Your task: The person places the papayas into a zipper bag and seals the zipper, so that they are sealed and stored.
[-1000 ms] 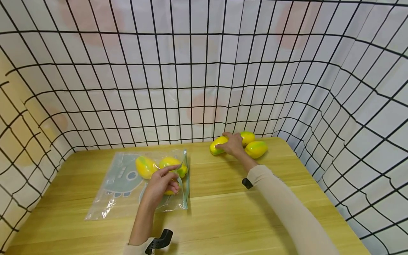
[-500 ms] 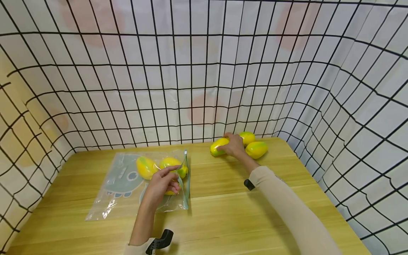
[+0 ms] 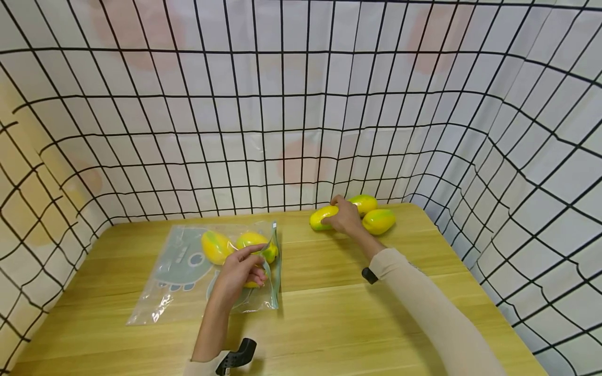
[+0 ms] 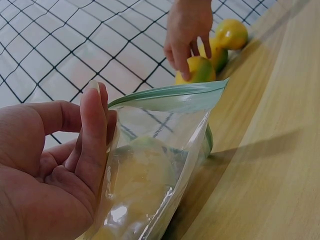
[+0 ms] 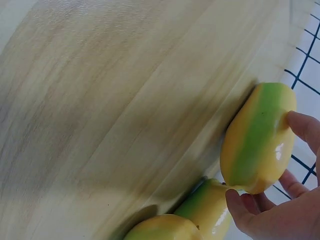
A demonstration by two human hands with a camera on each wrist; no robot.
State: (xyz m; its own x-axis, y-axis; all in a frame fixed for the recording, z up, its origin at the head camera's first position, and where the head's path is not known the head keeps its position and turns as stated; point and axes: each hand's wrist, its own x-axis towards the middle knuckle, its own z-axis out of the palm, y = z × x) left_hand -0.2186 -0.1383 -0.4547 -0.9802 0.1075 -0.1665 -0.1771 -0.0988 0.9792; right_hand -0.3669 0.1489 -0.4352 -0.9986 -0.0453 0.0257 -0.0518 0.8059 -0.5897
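Observation:
My right hand (image 3: 346,216) holds a yellow-green mango (image 3: 322,218) at the back of the table, with thumb and fingers spread around it. In the right wrist view, the fingertips press this mango (image 5: 260,140) on its sides, and a broad green stripe shows. My left hand (image 3: 232,274) pinches the edge of a clear zip bag (image 3: 150,310), beside its pale green zip strip (image 4: 170,97). The bag's mouth faces right and gapes in the left wrist view. Inside lie several mangoes (image 3: 215,247), partly hidden by my left hand.
Two more mangoes, one at the back (image 3: 364,203) and one nearer (image 3: 379,222), lie just right of my right hand. A black wire grid (image 3: 282,156) before a pale sheet rises behind the wooden table (image 3: 329,324) and along both sides.
My right hand shifts very slightly to the right, and the mango in it turns a little. The left hand and the bag keep their place.

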